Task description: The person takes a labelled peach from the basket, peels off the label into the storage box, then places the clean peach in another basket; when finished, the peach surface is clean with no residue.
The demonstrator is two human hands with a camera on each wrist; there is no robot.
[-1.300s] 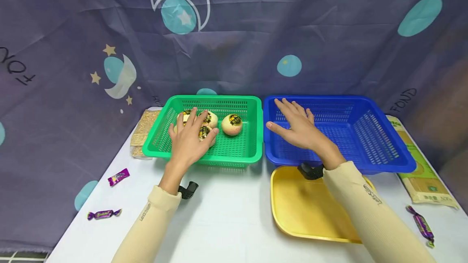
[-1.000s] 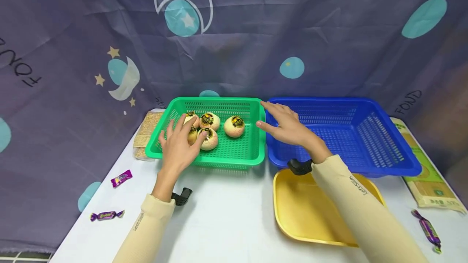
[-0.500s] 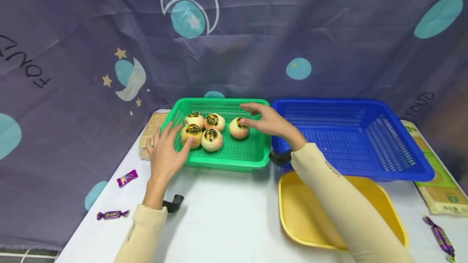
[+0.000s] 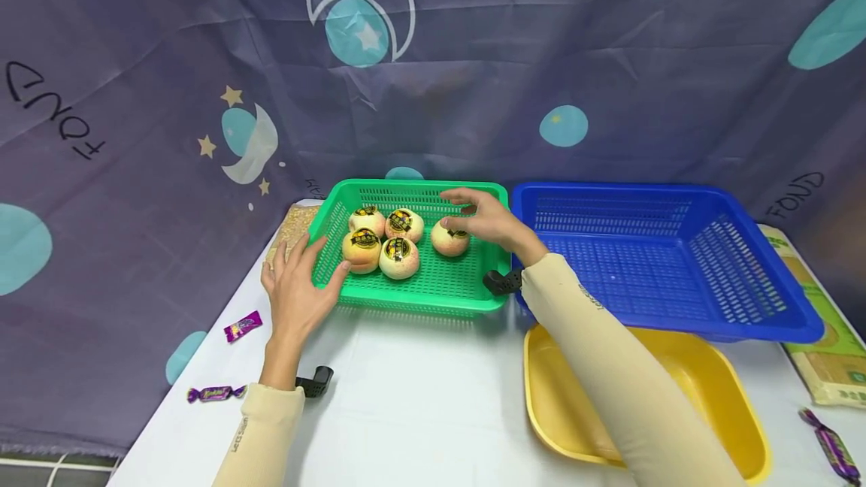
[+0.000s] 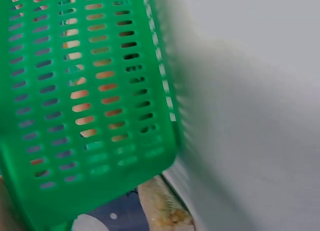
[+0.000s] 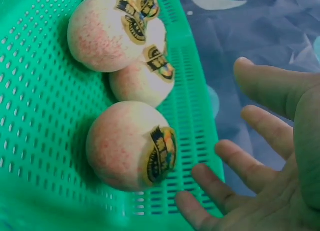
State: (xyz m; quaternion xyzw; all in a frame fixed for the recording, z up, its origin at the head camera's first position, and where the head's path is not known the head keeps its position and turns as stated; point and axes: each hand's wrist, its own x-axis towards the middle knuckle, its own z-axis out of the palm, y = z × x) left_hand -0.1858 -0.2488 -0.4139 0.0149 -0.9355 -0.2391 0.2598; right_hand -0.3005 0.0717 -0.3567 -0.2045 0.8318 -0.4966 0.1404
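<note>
Several pale pink-and-yellow peaches point(image 4: 399, 258) with black labels lie in a green basket point(image 4: 413, 297); a lone peach point(image 4: 449, 243) sits to their right. My right hand point(image 4: 494, 222) hovers over that lone peach, thumb and fingers spread around its upper side. From the right wrist view, the fingers are spread beside the lone peach point(image 6: 120, 148) with a gap between them. My left hand point(image 4: 295, 295) is at the basket's left front corner, fingers spread and holding nothing. Only the basket's slotted wall point(image 5: 90, 101) shows near it in the left wrist view, with the hand mostly out of frame.
A blue basket point(image 4: 717, 328) stands right of the green one, with a yellow tray point(image 4: 649, 397) in front. Wrapped candies point(image 4: 242, 327) lie on both sides of the white table point(image 4: 419, 412). A grain bag point(image 4: 295, 224) and a green package point(image 4: 828, 344) flank the baskets.
My right hand has moved left from over the blue basket to above the lone peach. My left hand has drawn back from over the grouped peaches to the green basket's left front corner.
</note>
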